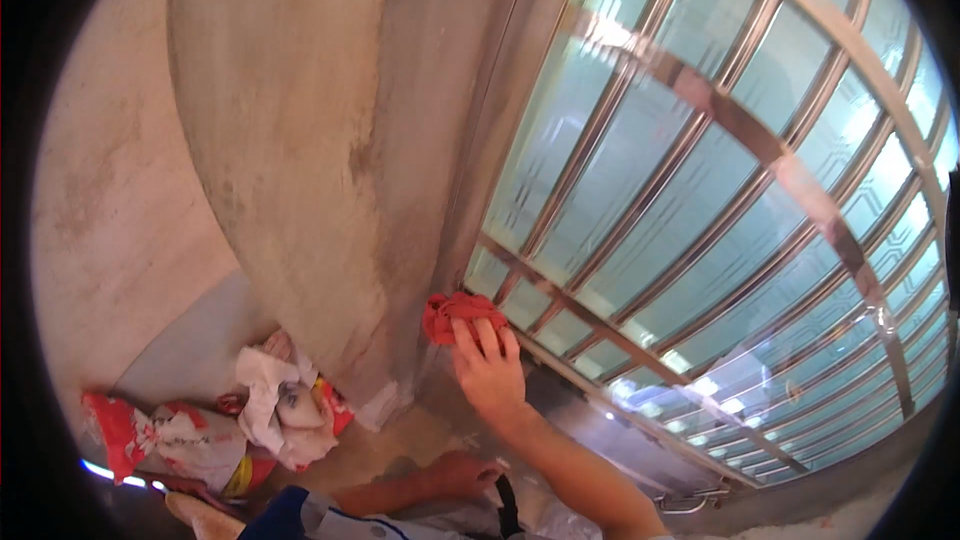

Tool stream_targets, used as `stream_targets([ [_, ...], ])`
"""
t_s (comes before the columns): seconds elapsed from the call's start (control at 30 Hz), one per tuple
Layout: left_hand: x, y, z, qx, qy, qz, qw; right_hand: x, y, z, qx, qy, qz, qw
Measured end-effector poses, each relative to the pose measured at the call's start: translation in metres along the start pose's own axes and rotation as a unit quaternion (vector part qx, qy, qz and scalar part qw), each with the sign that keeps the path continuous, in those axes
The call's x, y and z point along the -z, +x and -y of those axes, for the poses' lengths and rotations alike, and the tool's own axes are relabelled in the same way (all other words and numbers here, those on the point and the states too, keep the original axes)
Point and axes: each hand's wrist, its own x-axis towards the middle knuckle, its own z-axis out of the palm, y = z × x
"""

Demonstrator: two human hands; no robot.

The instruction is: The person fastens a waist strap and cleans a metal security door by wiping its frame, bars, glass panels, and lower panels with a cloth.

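At the lower edge, the left forearm [385, 492] comes in from the left, beside a navy-and-white garment [288, 515]. It ends in the left hand [465, 473], low in the view; blur and the angle hide its fingers, so I cannot tell whether they are open or closed. A black strap [508, 510] hangs by its fingertips, and whether the two touch is unclear.

Farther up, the right forearm [575, 475] slants up and leftward to the right hand [490, 380], whose fingers are bent over a bunched red cloth [448, 318] and grip it, the thumb out of sight. The cloth lies under the fingertips and just beyond them, up and slightly left. Crumpled, it has no firm long axis, though it spreads a little more crosswise. The right hand is on it; the left is well apart, below.

The cloth sits at the lower left corner of a barred window [610, 180], where the frame meets a concrete wall [290, 140]. A flat metal crossbar [602, 325] runs down and rightward from near there. Off to the left lie a red-and-white bag [195, 440] and a crumpled white wrapper [263, 400].
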Motion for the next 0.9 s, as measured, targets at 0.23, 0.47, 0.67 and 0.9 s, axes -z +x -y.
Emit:
stream_targets([
  [0.23,-0.006,-0.007,0.018,0.008,-0.009,-0.035,0.999,-0.086,-0.127,0.028,-0.028,0.053,0.154,0.986],
  [0.47,-0.037,-0.009,0.019,0.047,-0.022,0.016,0.999,0.000,-0.086,-0.011,-0.024,0.076,0.076,0.994],
  [0.67,-0.061,0.009,0.000,-0.002,-0.015,0.062,0.998,0.124,-0.042,-0.056,-0.094,0.049,-0.062,0.992],
  [0.9,-0.030,0.021,-0.053,0.107,-0.282,0.077,0.950,0.181,-0.149,-0.089,-0.173,-0.028,-0.048,0.983],
])
